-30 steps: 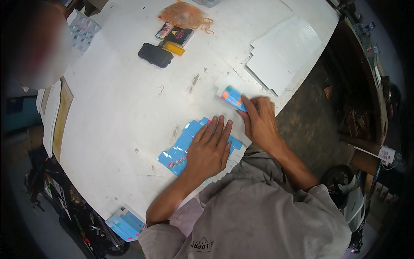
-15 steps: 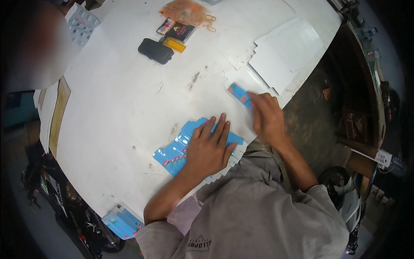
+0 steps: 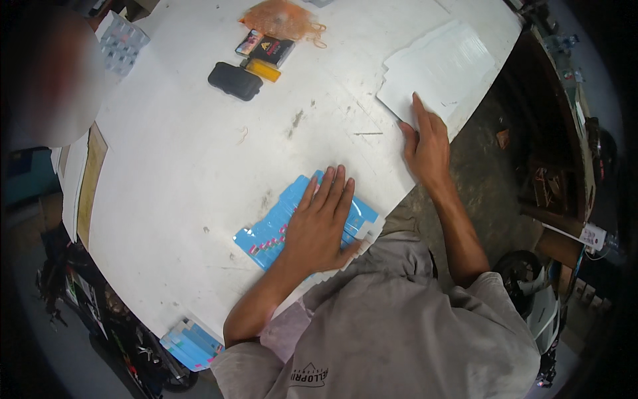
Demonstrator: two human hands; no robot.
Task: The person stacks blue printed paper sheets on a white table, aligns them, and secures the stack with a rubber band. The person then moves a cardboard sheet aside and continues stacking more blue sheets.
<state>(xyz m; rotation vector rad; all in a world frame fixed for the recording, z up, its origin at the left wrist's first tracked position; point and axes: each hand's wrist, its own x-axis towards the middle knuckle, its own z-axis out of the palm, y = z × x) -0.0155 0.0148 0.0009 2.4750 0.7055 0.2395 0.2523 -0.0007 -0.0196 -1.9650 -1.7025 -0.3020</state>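
My left hand (image 3: 319, 226) lies flat with fingers stretched over a fanned row of overlapping blue printed cartons (image 3: 266, 229) near the table's front edge. The cartons look flattened and show pale flaps along the side toward me. At the right, my right hand (image 3: 426, 147) rests at the near corner of a stack of white flat card sheets (image 3: 442, 66). Its index finger points forward onto the sheets, and the thumb stands apart. Nothing shows in its grasp, though its curled fingers are partly hidden.
A black case (image 3: 235, 81), a yellow lighter (image 3: 263, 70), a dark small pack (image 3: 274, 50) and an orange plastic bag (image 3: 282, 18) lie at the back. More blue cartons (image 3: 191, 344) sit at the lower left corner. A person's blurred head (image 3: 53, 73) is at the far left.
My right hand held a small blue folded carton; it no longer does, and the hand has moved up to the white stack. My left hand has flattened over the fanned cartons.
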